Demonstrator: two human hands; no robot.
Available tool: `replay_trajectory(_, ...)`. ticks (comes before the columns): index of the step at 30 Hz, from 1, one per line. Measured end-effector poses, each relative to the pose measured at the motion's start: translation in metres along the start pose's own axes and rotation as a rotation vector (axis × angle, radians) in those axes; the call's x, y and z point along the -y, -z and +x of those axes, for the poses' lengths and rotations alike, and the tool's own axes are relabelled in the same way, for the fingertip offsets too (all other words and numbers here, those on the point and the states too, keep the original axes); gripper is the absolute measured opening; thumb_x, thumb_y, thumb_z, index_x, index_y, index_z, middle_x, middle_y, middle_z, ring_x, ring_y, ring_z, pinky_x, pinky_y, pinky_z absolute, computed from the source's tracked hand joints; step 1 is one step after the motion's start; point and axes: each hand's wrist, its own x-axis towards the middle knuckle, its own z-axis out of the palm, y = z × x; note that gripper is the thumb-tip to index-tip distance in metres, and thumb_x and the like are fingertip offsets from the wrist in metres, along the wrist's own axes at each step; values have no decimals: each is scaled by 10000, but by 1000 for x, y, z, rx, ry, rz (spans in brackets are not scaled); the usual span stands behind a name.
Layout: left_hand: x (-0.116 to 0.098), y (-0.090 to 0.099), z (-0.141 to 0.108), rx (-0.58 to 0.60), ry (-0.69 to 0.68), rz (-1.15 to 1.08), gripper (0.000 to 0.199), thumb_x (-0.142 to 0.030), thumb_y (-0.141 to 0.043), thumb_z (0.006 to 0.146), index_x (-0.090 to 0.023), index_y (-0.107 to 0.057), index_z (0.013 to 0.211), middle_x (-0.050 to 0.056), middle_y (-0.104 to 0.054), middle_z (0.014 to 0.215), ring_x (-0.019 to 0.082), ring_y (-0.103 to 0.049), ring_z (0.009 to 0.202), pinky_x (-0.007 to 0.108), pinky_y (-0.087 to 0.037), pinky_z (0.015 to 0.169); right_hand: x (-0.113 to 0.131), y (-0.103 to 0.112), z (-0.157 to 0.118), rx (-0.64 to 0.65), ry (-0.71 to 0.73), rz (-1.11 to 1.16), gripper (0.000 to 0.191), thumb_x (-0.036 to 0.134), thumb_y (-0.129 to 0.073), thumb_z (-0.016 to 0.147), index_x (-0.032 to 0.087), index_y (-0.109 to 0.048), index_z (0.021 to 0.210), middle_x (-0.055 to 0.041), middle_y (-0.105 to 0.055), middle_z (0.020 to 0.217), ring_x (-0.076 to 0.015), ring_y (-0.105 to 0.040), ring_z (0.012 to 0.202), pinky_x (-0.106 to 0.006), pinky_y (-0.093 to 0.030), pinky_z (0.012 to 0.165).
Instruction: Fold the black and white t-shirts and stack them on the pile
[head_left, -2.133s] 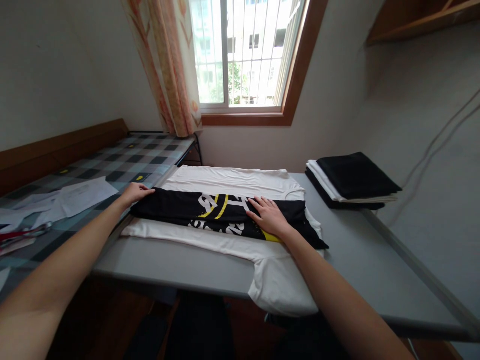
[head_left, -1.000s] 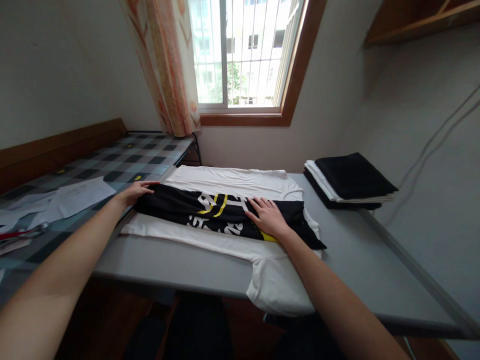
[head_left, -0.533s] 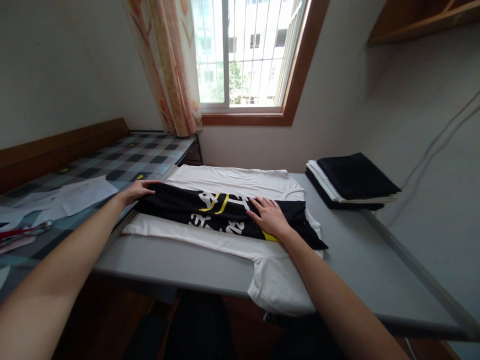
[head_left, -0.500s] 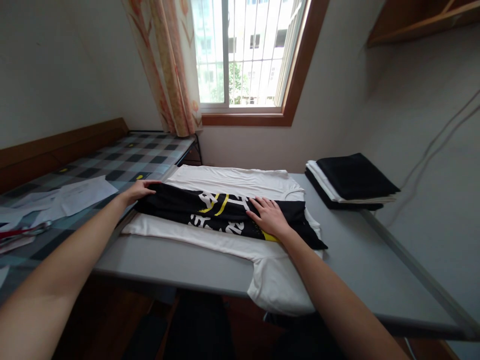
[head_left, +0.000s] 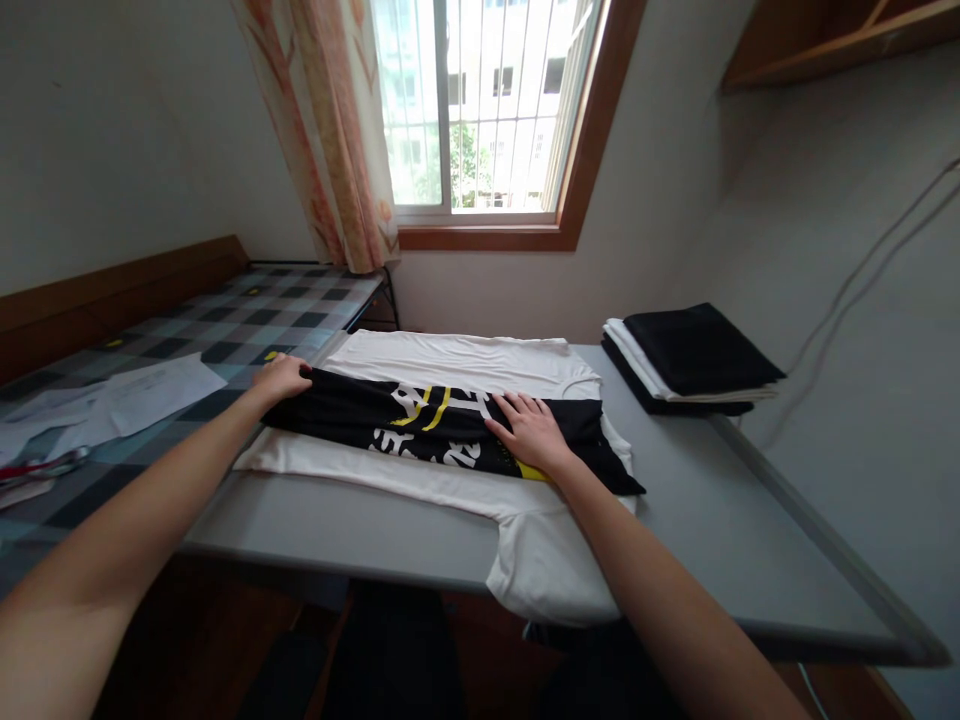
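Note:
A black T-shirt (head_left: 341, 402) with white and yellow print lies folded into a long strip across a white T-shirt (head_left: 457, 355). At the strip's left end, my left hand (head_left: 282, 380) is closed on the black fabric, its fingers curled over the edge. My right hand (head_left: 534, 432) rests flat on the strip right of the white lettering, with fingers stretched out. The white T-shirt is spread beneath, and one sleeve hangs over the table's near edge. Part of the print is covered by my right hand.
A grey table (head_left: 720, 540) holds the shirts. Toward its back right stands a stack of folded black and white clothes (head_left: 697, 350). On the left, a bed with a checked cover (head_left: 300, 300) carries loose papers (head_left: 161, 395). A window (head_left: 487, 120) and curtain (head_left: 341, 130) are behind.
The whole view has shifted slightly, so things appear a little farther left. My left hand's fingers look more curled at the strip's end. My right hand stays on the same spot.

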Motion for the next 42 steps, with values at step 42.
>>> replay_trajectory(42, -31, -69, -31, 112, -199, 216, 638, -522, -350, 922, -192, -395, 1466, 146, -403, 1503, 292, -367, 1383, 440, -265, 1115, -22, 8, -2, 175, -234, 44, 828, 741, -195, 891, 232, -280, 1537, -72, -191, 1613, -329, -142, 1475, -582, -93, 1162)
